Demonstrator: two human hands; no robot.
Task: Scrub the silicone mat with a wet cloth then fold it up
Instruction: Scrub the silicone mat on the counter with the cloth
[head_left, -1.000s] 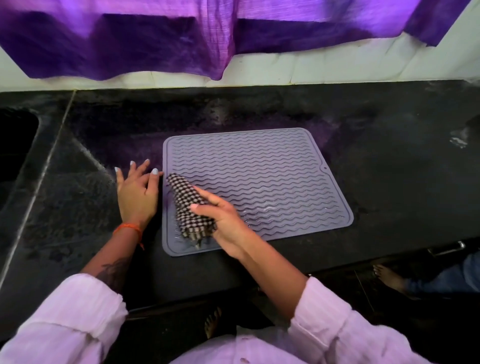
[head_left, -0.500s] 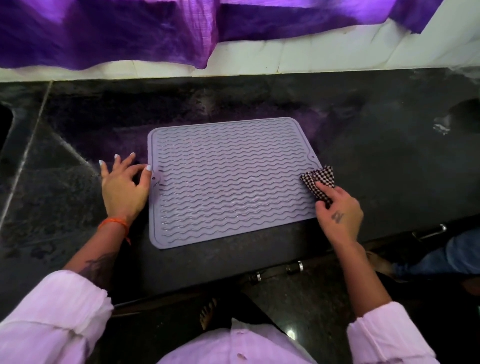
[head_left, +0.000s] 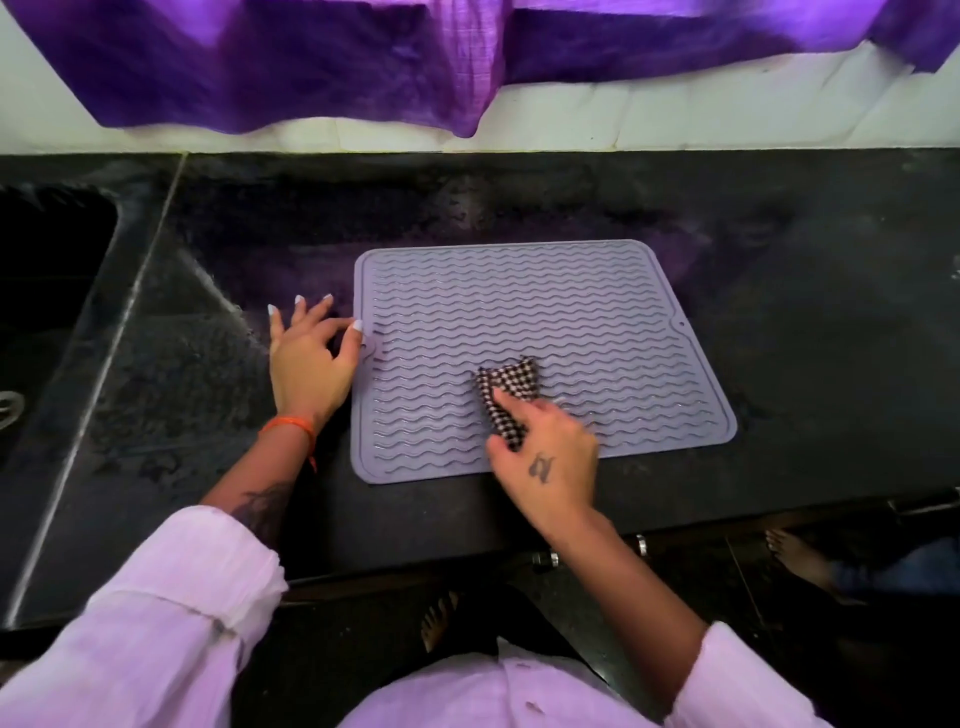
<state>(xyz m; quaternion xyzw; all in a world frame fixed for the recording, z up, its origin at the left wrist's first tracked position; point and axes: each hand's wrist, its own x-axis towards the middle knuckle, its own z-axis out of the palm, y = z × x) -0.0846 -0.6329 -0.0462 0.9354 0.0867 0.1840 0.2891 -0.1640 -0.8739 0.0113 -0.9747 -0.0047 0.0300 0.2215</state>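
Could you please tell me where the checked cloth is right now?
The checked cloth lies on the near middle of the silicone mat, pressed under the right hand.

A dark, speckled stone surface (head_left: 779, 312) with a wet sheen. A grey silicone mat (head_left: 519, 291) with wavy ridges lies flat on it, near its front edge. A hand (head_left: 309, 364) rests on it beside the mat's left edge.

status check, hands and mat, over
Right hand pressing checked cloth on mat. Left hand bracing mat's left edge. Mat flat, unfolded. Nothing in the way.
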